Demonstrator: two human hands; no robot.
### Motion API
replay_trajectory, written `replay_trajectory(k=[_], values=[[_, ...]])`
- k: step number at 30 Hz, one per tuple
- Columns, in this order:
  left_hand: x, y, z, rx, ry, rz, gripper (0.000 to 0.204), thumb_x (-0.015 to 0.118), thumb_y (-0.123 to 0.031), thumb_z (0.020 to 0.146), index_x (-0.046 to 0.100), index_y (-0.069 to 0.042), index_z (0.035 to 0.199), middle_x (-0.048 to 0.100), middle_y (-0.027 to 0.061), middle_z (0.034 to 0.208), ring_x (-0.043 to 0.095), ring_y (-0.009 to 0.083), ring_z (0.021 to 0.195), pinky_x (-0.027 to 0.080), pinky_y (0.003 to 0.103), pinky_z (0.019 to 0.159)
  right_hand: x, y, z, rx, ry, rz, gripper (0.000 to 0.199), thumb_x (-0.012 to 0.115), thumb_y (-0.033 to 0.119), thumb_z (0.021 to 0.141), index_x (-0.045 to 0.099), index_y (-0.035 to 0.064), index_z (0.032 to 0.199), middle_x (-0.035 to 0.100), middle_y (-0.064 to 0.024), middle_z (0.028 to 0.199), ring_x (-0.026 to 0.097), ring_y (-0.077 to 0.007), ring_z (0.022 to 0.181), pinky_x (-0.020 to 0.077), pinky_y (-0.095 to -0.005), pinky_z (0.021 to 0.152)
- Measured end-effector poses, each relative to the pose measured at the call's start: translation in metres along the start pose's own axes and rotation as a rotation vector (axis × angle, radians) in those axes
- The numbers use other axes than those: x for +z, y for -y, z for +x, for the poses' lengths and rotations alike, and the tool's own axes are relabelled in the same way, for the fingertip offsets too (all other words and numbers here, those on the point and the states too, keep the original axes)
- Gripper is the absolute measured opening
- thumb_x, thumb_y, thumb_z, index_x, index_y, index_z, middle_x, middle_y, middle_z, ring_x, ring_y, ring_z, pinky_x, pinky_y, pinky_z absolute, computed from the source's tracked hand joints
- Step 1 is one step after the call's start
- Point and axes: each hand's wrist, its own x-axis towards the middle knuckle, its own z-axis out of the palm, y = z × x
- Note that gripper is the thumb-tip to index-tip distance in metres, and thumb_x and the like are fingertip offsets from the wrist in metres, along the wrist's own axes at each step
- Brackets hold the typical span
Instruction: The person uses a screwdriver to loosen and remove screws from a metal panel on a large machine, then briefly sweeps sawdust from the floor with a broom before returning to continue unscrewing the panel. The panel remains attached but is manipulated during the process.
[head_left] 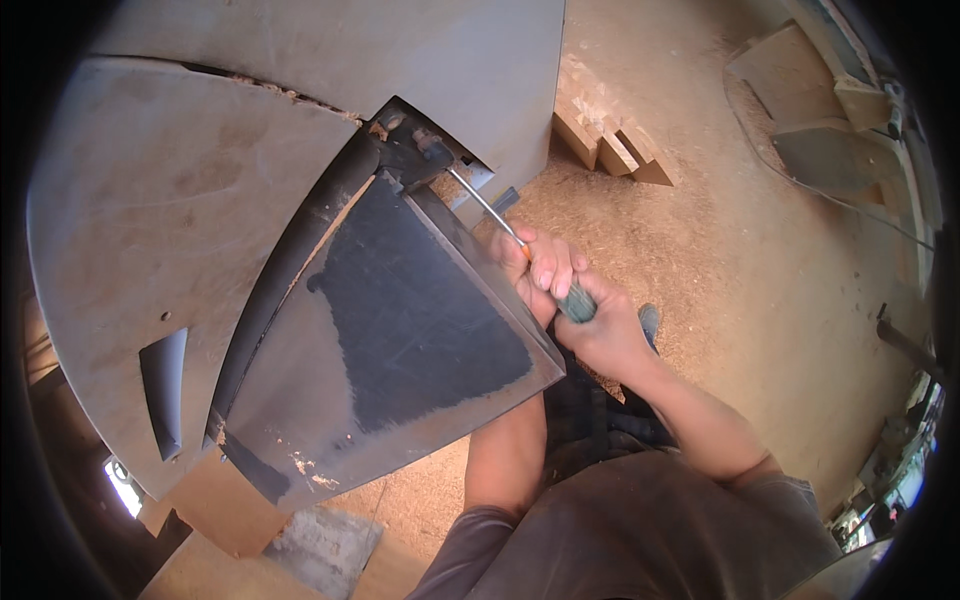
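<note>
Screwdriver (520, 245) sits in both of my hands: I see my right hand (598, 335) closed around the butt of the grey-green handle, fingers curled tight, while my left hand (535, 270) wraps the front of the handle, fingers together and clamped near the orange collar. Its thin steel shaft runs up and left from there, the tip meeting a dark metal fitting (425, 145) at the top corner of the tilted dark metal plate (400, 310). That plate lies against a large grey table (170, 200). Beyond my hands, wooden blocks (610, 145) rest on the sawdust-covered floor (720, 270).
</note>
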Motion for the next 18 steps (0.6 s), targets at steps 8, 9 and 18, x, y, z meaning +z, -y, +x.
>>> replay_trajectory(k=[8, 9, 18], values=[[0.020, -0.014, 0.000, -0.006, -0.185, -0.012, 0.022, 0.054, -0.030, 0.109, 0.064, -0.012, 0.116, 0.046, -0.0007, 0.068, 0.044, 0.0140, 0.057, 0.045, 0.034, 0.061, 0.005, 0.008, -0.001, -0.163, -0.163, -0.182, 0.025, 0.069, 0.000, 0.081, 0.061, 0.0032, 0.105, 0.064, -0.0187, 0.074, 0.062, -0.0348, 0.053, 0.0510, -0.0374, 0.053], [0.020, -0.018, 0.000, -0.018, -0.163, -0.036, 0.022, 0.054, -0.030, 0.109, 0.063, -0.011, 0.116, 0.046, -0.0002, 0.068, 0.044, 0.0150, 0.057, 0.045, 0.035, 0.059, -0.004, 0.010, 0.000, 0.123, -0.001, 0.320, 0.024, 0.069, -0.002, 0.081, 0.061, 0.0032, 0.103, 0.063, -0.0153, 0.072, 0.058, -0.0299, 0.050, 0.0477, -0.0351, 0.050], [-0.010, -0.006, 0.007, -0.095, 0.082, -0.304, 0.026, 0.050, -0.032, 0.110, 0.064, -0.012, 0.119, 0.048, -0.0003, 0.070, 0.043, 0.0143, 0.058, 0.043, 0.032, 0.060, 0.007, -0.001, -0.010, 0.008, -0.192, -0.173, 0.021, 0.067, -0.005, 0.078, 0.059, 0.0036, 0.095, 0.065, -0.0161, 0.076, 0.064, -0.0361, 0.061, 0.0497, -0.0408, 0.056]])
